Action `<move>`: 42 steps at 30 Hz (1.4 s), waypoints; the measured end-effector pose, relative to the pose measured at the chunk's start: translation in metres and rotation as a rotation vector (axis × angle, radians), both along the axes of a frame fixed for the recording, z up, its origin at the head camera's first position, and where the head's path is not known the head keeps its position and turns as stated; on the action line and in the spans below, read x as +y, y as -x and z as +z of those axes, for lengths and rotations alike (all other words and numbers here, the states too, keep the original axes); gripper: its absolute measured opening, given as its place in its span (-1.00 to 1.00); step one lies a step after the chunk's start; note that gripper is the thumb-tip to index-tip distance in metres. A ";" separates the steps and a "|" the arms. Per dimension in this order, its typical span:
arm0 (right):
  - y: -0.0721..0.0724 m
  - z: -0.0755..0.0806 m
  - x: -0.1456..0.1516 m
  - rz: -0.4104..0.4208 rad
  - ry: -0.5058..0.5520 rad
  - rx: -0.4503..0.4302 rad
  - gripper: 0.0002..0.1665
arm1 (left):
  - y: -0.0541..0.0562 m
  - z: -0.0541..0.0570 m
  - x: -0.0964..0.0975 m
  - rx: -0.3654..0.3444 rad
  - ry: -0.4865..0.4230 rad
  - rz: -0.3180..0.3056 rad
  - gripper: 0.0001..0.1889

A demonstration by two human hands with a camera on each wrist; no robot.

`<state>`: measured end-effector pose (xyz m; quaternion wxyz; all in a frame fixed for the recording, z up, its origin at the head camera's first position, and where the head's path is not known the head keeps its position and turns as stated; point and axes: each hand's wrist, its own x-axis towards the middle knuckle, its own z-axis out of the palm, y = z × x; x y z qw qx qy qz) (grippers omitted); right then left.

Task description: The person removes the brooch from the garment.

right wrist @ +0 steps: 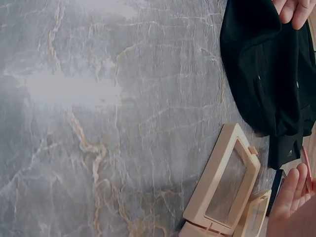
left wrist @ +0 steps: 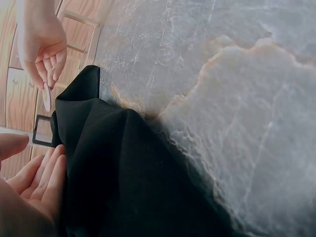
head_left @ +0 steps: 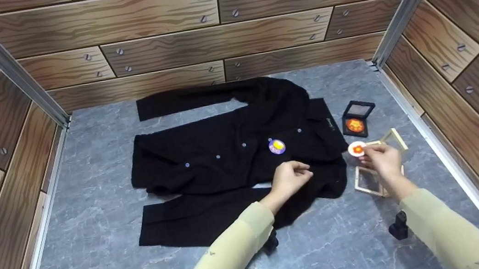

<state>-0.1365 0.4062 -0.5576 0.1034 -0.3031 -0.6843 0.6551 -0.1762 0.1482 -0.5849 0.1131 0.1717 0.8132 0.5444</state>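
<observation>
A black button-up shirt lies spread on the grey marbled surface, its collar to the right. My left hand is over the shirt with loosely bent fingers and nothing in them; in the left wrist view its fingers lie alongside the black cloth. At the right, my right hand pinches a thin round white badge with an orange-red flower, near the collar. A purple and yellow round badge rests on the shirt front.
Beyond the right hand stands an opened black case holding an orange round badge. Two cream frame-like cases with clear windows, one nearer and one farther, stand opened around that hand. Wood-patterned walls close off the back and sides.
</observation>
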 end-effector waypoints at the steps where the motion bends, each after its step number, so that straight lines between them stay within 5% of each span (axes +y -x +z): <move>1: 0.000 0.000 -0.001 -0.003 -0.006 0.009 -0.91 | 0.000 0.000 0.000 0.001 -0.002 -0.001 -0.80; 12: -0.002 0.004 -0.011 -0.047 0.151 -0.023 -0.85 | 0.003 0.001 -0.002 0.000 0.003 -0.003 -0.81; 23: -0.008 0.000 -0.019 -0.131 0.149 0.046 -0.88 | 0.011 0.008 -0.003 -0.004 -0.038 -0.098 -0.72; 33: -0.010 0.010 -0.025 -0.200 0.187 0.068 -0.89 | 0.019 0.012 -0.009 0.003 -0.040 -0.083 -0.73; 42: -0.004 -0.005 -0.019 -0.333 0.194 0.051 -0.89 | 0.025 0.012 -0.017 0.010 -0.027 -0.065 -0.72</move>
